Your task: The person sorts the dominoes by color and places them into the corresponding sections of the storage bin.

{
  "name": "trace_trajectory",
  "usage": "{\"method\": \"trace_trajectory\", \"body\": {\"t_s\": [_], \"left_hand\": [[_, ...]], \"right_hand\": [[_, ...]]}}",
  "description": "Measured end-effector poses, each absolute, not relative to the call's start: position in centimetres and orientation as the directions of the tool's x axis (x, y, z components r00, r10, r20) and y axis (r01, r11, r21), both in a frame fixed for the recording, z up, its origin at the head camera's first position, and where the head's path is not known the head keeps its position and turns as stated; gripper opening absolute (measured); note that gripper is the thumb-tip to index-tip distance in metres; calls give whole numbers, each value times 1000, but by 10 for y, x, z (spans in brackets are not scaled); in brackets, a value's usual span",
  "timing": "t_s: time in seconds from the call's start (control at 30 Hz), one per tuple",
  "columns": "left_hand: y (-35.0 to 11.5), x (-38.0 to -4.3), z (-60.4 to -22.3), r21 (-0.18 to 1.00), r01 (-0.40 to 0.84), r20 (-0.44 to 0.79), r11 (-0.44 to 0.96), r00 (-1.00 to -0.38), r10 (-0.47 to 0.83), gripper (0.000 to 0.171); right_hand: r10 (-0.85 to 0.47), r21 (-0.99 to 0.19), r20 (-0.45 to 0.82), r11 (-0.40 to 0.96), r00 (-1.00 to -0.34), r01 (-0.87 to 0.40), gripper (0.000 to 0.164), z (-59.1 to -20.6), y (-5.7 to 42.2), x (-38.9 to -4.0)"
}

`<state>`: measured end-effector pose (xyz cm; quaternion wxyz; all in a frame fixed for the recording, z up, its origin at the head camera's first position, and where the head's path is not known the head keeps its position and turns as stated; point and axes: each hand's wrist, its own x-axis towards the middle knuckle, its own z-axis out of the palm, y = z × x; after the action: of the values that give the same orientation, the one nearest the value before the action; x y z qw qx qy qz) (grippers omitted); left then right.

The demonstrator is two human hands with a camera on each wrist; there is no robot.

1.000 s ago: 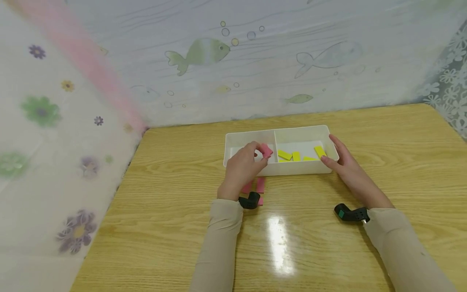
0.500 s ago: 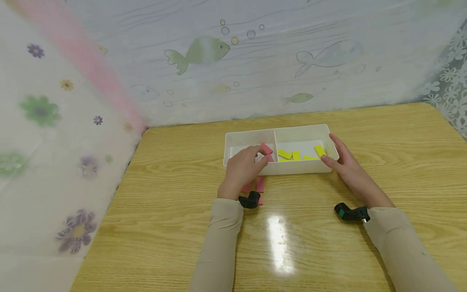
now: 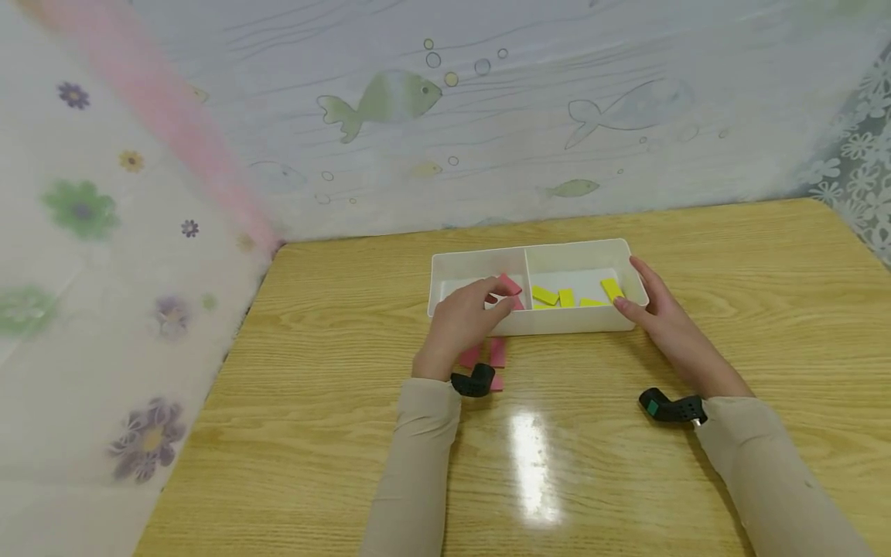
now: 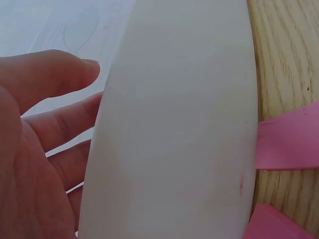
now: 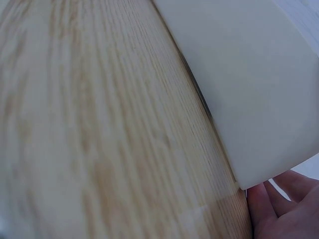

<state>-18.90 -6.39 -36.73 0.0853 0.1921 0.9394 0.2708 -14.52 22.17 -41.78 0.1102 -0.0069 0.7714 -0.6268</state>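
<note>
A white two-compartment box point(image 3: 567, 321) stands on the table. My left hand point(image 3: 462, 313) reaches over its front wall into the left compartment. Its thumb and fingers are apart in the left wrist view, with nothing seen between them. By the fingertips lie a flat pink block point(image 3: 510, 284) and another pink block point(image 3: 517, 303), partly hidden. My right hand point(image 3: 657, 325) grips the box's right end, thumb over the front rim near a yellow block point(image 3: 611, 289) and fingers behind. In the right wrist view, the right hand's fingers point(image 5: 261, 204) touch the box's lower corner.
Several yellow blocks point(image 3: 544, 295) lie in the right compartment, beyond the divider point(image 3: 527, 278). In front of the box, pink blocks point(image 3: 497, 353) lie on the wooden table point(image 3: 334, 371), partly covered by the left wrist and its black camera point(image 3: 475, 381). A fish-patterned curtain point(image 3: 515, 124) hangs behind.
My left hand has let go of the pink blocks it pinched; they now lie low in the left compartment and its fingers have loosened. The right hand and the box hold still.
</note>
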Motion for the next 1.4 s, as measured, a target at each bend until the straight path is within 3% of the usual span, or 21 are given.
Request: {"method": "trace_trajectory", "body": {"t_s": [0.43, 0.6, 0.93, 1.17, 1.4], "left_hand": [[-67, -190, -369, 511, 343, -29, 788, -909, 415, 21], [-73, -189, -371, 608, 336, 15, 720, -911, 413, 23], [-85, -188, -373, 832, 326, 117, 448, -894, 433, 26], [-89, -189, -374, 855, 334, 126, 397, -877, 464, 34], [-90, -185, -367, 852, 324, 91, 412, -866, 492, 26]], "right_hand": [[-157, -974, -128, 209, -979, 93, 70, -418, 220, -146], [-161, -972, -136, 212, -978, 100, 71, -418, 219, -147], [-151, -965, -170, 228, -974, 133, 71, -418, 222, -145], [-148, -965, -169, 226, -975, 133, 71, -419, 223, -144], [-149, -968, -151, 225, -977, 115, 70, -419, 222, -144]]}}
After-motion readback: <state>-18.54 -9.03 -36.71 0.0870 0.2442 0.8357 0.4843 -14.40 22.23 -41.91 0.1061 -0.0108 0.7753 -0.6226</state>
